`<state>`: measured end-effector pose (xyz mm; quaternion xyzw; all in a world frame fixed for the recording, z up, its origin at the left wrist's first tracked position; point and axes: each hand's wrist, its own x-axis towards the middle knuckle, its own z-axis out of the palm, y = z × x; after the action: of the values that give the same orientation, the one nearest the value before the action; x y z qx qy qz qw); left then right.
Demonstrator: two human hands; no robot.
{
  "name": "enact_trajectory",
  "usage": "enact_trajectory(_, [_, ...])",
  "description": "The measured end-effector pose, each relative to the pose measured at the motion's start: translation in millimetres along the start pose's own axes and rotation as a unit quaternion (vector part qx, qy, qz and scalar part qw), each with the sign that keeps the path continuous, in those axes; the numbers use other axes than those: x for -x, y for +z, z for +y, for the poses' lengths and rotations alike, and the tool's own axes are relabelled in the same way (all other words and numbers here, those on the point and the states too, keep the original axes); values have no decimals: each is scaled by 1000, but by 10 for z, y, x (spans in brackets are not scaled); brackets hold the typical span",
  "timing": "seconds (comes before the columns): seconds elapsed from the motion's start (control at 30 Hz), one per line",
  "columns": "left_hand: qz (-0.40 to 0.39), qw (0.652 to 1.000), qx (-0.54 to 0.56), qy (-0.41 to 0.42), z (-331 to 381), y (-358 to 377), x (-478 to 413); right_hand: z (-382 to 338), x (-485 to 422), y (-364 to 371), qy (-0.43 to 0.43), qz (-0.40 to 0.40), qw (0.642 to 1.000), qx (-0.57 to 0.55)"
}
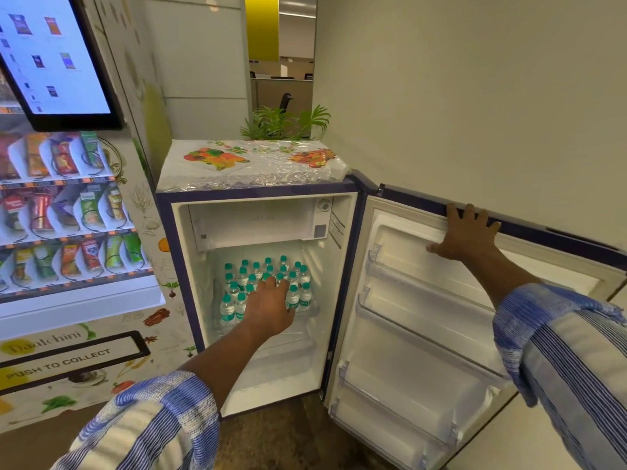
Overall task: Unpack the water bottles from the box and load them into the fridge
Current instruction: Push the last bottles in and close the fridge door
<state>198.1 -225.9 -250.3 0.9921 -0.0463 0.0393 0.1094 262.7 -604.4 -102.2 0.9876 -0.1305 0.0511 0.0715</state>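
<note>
Fridge shelf, bottles against left fingers

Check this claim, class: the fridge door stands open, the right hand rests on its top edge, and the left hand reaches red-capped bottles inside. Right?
One error: the head view shows the bottles have green caps, not red. The fridge door stands open, the right hand rests on its top edge, and the left hand reaches the bottles.
</note>
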Motion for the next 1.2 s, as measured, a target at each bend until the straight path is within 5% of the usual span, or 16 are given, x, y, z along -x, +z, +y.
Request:
enact_trajectory(0.63, [4, 999, 30, 27, 397, -123, 148, -661, 639, -325, -22, -69, 967, 245])
enact_trajectory(1.2, [31, 997, 41, 58, -41, -426, 278, -1443, 1089, -777, -60, -126, 967, 213])
